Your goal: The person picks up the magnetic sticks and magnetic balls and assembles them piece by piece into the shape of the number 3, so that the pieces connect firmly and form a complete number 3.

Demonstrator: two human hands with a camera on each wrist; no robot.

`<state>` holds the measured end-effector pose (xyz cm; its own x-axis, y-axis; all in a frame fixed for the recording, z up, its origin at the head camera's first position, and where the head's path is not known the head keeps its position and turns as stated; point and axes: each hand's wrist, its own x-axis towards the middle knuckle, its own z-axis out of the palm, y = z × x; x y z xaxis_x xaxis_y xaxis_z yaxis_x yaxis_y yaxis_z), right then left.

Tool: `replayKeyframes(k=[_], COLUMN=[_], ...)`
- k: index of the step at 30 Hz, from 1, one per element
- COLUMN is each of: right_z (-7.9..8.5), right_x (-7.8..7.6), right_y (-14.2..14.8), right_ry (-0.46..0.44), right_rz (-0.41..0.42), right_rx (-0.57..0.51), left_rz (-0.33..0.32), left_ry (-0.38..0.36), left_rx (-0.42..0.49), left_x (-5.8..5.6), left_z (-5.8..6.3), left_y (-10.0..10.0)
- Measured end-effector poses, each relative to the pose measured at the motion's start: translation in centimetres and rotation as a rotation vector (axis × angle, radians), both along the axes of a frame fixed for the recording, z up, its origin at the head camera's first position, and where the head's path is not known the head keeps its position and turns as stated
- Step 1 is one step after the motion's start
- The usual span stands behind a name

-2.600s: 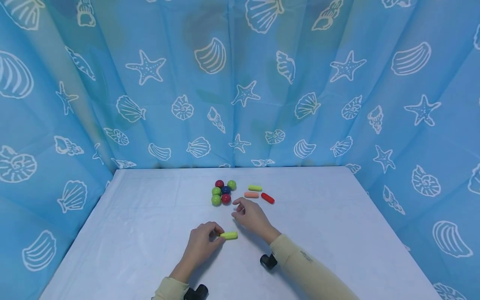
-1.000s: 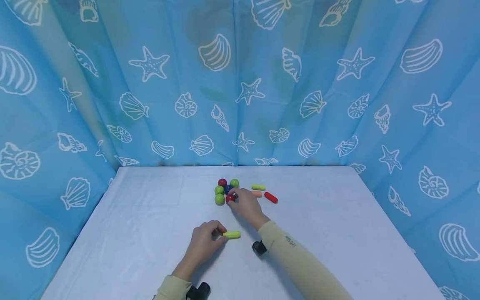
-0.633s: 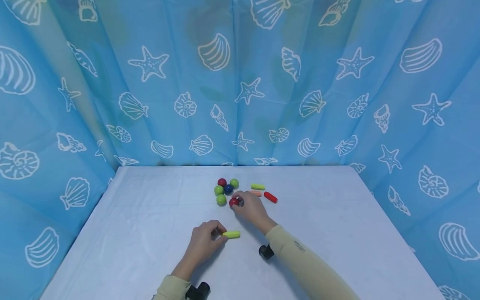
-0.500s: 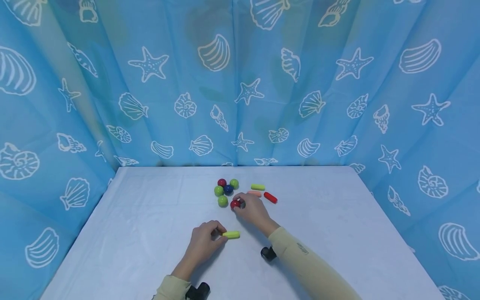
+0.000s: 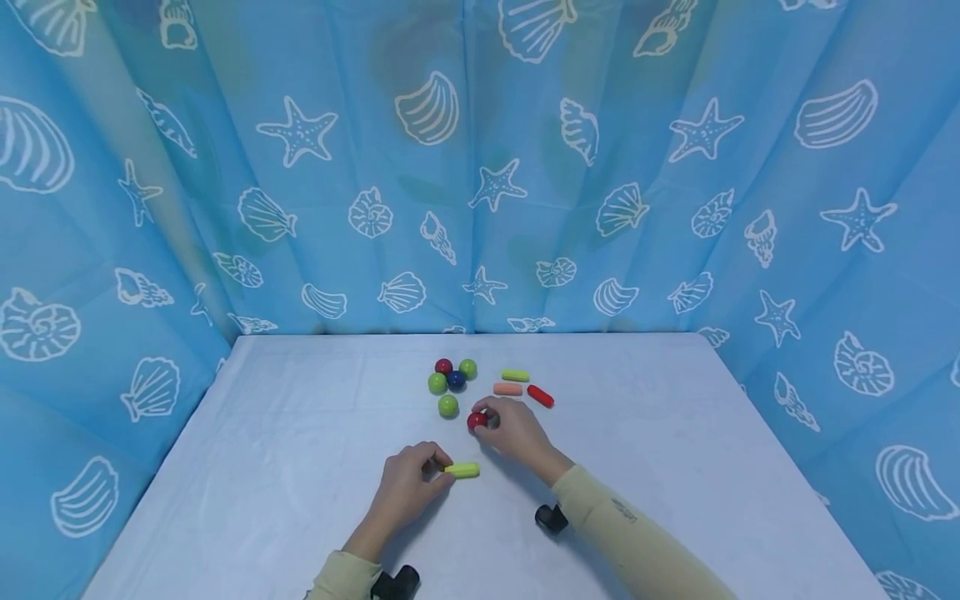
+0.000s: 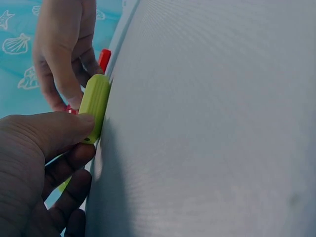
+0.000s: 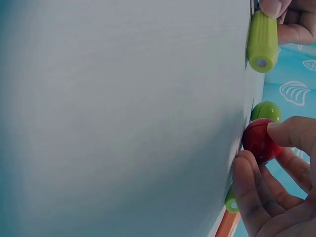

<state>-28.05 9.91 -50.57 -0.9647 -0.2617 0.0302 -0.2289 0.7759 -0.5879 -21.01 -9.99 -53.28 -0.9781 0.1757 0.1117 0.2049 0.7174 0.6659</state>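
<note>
My left hand [image 5: 408, 483] pinches one end of a short, ribbed yellow-green stick [image 5: 465, 470] between thumb and fingers, low over the table. In the left wrist view the thumb presses on the near end of that stick [image 6: 95, 106]. My right hand [image 5: 517, 433] holds a glossy red ball [image 5: 476, 422] between thumb and fingertips, as the right wrist view also shows with the red ball [image 7: 260, 140] close to the white cloth. Just left of it lies a single green ball [image 5: 447, 407].
Behind sits a group of balls: a dark red one [image 5: 444, 367], a blue one [image 5: 456, 381] and two green ones [image 5: 437, 382]. Right of them lie a yellow-green stick [image 5: 515, 376], an orange stick [image 5: 507, 389] and a red stick [image 5: 541, 396]. A blue curtain [image 5: 337, 250] encloses the white table [image 5: 300, 433].
My right hand has reached to the front red ball, gripped it and drawn it nearer and to the right. The nearest green ball has shifted forward from the group. My left hand stays put.
</note>
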Motion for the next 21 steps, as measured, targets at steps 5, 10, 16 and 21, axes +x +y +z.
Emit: replayKeyframes(k=[5,10,16,21], right_z=[-0.1,-0.1,-0.4,-0.4], right_x=[0.4,0.9,1.6,2.4], right_y=[0.4,0.9,1.7,2.3], right_ry=[-0.011,-0.038,-0.066,-0.073], right_rz=[0.013,0.02,0.024,0.041], right_rx=[-0.004,-0.015,-0.037,-0.053], left_rz=[-0.001,-0.003,0.004,0.008], left_ry=[-0.007,-0.007,-0.01,-0.02], left_rx=[0.01,0.002,0.0,0.008], left_x=[0.1,0.2,0.3,0.3], left_z=[0.2,0.3,0.3,0.3], left_y=[0.0,0.0,0.1,0.1])
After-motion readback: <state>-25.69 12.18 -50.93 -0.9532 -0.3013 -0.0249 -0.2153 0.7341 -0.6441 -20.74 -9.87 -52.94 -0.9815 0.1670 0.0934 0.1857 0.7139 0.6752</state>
